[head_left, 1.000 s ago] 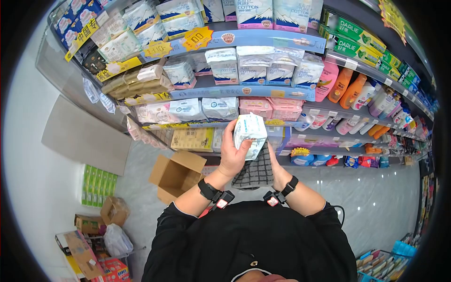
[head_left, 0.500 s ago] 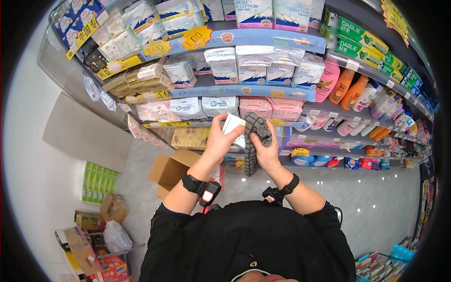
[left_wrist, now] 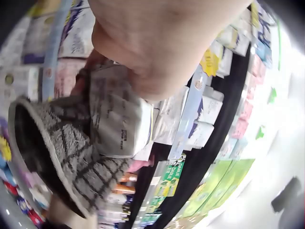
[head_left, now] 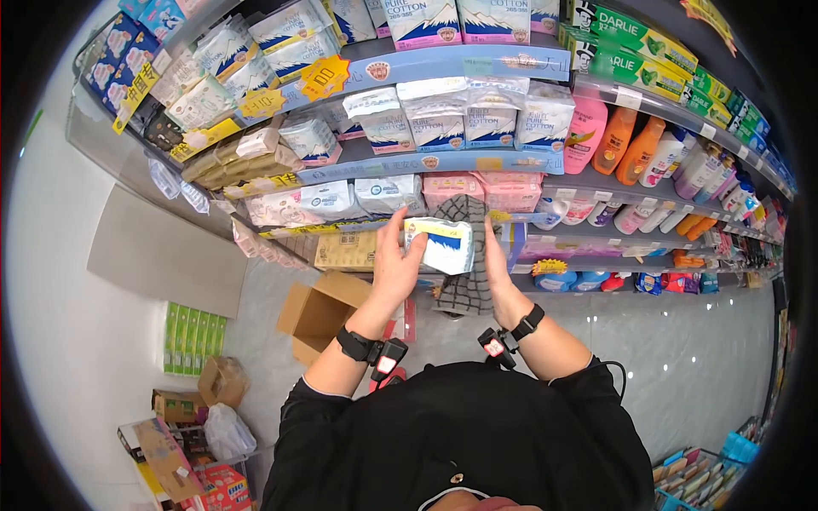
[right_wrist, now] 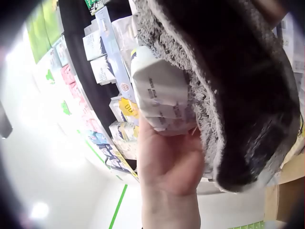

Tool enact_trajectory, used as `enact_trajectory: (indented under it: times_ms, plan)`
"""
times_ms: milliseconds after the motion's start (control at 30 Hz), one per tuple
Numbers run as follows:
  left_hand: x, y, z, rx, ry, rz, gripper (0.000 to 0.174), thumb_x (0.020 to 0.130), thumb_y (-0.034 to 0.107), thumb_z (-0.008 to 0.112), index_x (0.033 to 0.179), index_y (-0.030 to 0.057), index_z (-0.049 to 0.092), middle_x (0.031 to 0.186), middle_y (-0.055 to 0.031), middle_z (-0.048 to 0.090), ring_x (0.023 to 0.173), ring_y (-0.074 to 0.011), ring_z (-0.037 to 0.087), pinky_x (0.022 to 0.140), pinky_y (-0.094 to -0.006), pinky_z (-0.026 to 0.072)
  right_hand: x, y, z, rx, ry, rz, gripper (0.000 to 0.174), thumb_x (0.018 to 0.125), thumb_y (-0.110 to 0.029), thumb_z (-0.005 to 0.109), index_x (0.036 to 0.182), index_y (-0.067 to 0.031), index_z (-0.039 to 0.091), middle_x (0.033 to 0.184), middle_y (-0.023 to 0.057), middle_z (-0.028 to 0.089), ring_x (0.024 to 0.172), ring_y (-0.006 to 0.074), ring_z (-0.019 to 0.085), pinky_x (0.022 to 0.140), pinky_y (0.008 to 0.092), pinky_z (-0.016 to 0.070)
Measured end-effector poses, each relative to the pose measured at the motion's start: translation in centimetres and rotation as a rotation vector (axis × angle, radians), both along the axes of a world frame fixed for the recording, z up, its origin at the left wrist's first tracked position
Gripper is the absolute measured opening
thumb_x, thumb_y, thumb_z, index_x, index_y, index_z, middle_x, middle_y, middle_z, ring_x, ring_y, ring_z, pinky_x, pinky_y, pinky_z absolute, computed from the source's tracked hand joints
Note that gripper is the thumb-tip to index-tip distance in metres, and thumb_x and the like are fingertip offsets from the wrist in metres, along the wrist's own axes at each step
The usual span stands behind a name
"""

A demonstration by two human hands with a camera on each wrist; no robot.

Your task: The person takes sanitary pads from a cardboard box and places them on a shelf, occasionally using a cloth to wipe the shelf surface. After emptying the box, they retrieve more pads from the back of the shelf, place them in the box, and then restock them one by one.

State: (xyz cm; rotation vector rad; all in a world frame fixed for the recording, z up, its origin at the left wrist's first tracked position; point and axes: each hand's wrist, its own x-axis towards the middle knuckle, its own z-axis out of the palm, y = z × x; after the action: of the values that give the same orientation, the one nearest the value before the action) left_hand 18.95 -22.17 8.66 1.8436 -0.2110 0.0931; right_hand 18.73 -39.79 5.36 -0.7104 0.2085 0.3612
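Note:
My left hand (head_left: 395,267) grips a white pack of sanitary pads (head_left: 443,254) by its left side, thumb over the near face. The pack has a blue mountain print and a yellow band. Against its right side lies a grey cloth (head_left: 464,295) with dark checks, held by my right hand (head_left: 506,288), whose fingers are partly hidden behind it. The left wrist view shows the cloth (left_wrist: 90,167) fluffy and folded open below the pack (left_wrist: 119,117). In the right wrist view, my left hand (right_wrist: 171,160) supports the pack (right_wrist: 164,93) beside the cloth's dark underside.
Shelves ahead carry several mountain-print packs (head_left: 439,129), pink packs (head_left: 509,192), orange bottles (head_left: 612,145) and toothpaste boxes (head_left: 643,38). An open cardboard box (head_left: 319,311) stands on the floor at left. Farther left are green boxes (head_left: 193,339) and a white plastic bag (head_left: 230,433).
Between the frames, the left hand has turned the pack so its mountain print faces up. The cloth, bunched in the right hand half a second ago, now spreads along the pack's right side.

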Motion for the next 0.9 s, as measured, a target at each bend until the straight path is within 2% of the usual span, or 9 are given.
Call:
enact_trajectory:
  times_ms: [100,167,200,300,533,667,767,867,900]
  plan:
    - [-2.2,-2.4,4.8,-0.254,0.333,0.028,0.054,0.095,0.041,0.051,0.137,0.0067,0.041,0.117,-0.0106,0.059,0.103,-0.0179,0.059,0.091,-0.0367,0.0467,-1.4,1.0,1.9,-0.325,-0.263,-0.253,0.049,0.089,-0.036,0.062,0.124,-0.0021,0.052,0.123,0.0101,0.054,0.114,0.0163,0.05,0.097,0.0313,0.0394]
    - [-1.6,-2.1,4.7,-0.744,0.688,-0.131,0.053,0.097,0.047,0.044,0.135,0.0114,0.043,0.121,-0.0065,0.058,0.108,-0.0191,0.058,0.095,-0.0357,0.0463,-1.9,2.6,0.9,-0.456,-0.676,-0.438,0.067,0.077,-0.032,0.074,0.129,-0.0005,0.045,0.13,0.0137,0.045,0.121,0.0237,0.044,0.103,0.0368,0.0347]
    - [-1.4,-2.4,4.6,-0.795,0.695,-0.196,0.058,0.096,0.055,0.038,0.131,0.0102,0.048,0.123,-0.0062,0.058,0.112,-0.0211,0.057,0.096,-0.0391,0.0464,-2.8,1.9,2.6,-0.922,-0.99,-0.486,0.084,0.065,-0.03,0.081,0.133,-0.0005,0.041,0.133,0.0184,0.039,0.125,0.0337,0.039,0.104,0.0433,0.0318]
    - [-1.6,-1.5,3.0,-0.984,0.782,-0.257,0.036,0.098,0.032,0.041,0.116,0.0067,0.057,0.116,-0.0075,0.062,0.107,-0.0212,0.059,0.093,-0.0379,0.0484,-4.0,2.0,4.4,-1.108,-1.232,-0.574,0.083,0.061,-0.026,0.082,0.131,-0.0037,0.042,0.129,0.022,0.04,0.12,0.0398,0.041,0.102,0.0473,0.0336]
    - [-1.9,-1.7,0.9,-0.932,0.71,-0.146,0.031,0.096,0.022,0.045,0.12,0.004,0.055,0.114,-0.0088,0.062,0.103,-0.0198,0.061,0.09,-0.0352,0.0494,-2.5,-0.2,3.9,-0.97,-1.156,-0.445,0.058,0.06,-0.01,0.076,0.113,-0.0021,0.054,0.111,0.018,0.052,0.106,0.0375,0.05,0.094,0.0428,0.0391]
    - [-3.1,-1.0,1.9,-0.85,0.709,-0.34,0.05,0.091,0.016,0.057,0.137,0.004,0.039,0.124,-0.0085,0.057,0.108,-0.0184,0.06,0.092,-0.0329,0.0481,-1.1,-1.3,3.3,-0.5,-0.619,-0.389,0.03,0.09,-0.016,0.061,0.114,-0.0005,0.056,0.104,0.0031,0.063,0.095,0.0143,0.057,0.088,0.0311,0.0436]
    - [-3.7,-1.3,3.6,-0.81,0.541,-0.341,0.055,0.089,0.011,0.059,0.139,0.0068,0.038,0.128,-0.0075,0.055,0.115,-0.0163,0.055,0.095,-0.0324,0.0463,-0.3,-2.3,1.0,-0.313,-0.407,-0.508,0.037,0.087,-0.02,0.065,0.116,-0.0003,0.055,0.113,0.0048,0.06,0.102,0.0162,0.055,0.091,0.0316,0.043]
    - [-2.7,-1.7,1.5,-0.62,0.377,-0.212,0.051,0.089,0.007,0.058,0.137,0.0077,0.041,0.129,-0.0065,0.053,0.116,-0.0155,0.053,0.095,-0.0323,0.0454,-3.1,-1.0,3.5,-0.447,-0.717,-0.45,0.051,0.078,-0.022,0.074,0.121,-0.0026,0.054,0.123,0.0098,0.053,0.114,0.0236,0.051,0.097,0.0363,0.0401]
    - [-2.7,-2.2,0.7,-0.438,0.268,-0.122,0.05,0.088,0.006,0.057,0.135,0.0073,0.042,0.129,-0.0063,0.053,0.115,-0.0153,0.052,0.095,-0.0325,0.0452,-3.1,-1.3,4.3,-0.907,-1.105,-0.405,0.059,0.07,-0.019,0.076,0.123,-0.0048,0.054,0.13,0.015,0.046,0.123,0.0317,0.044,0.102,0.0415,0.035]
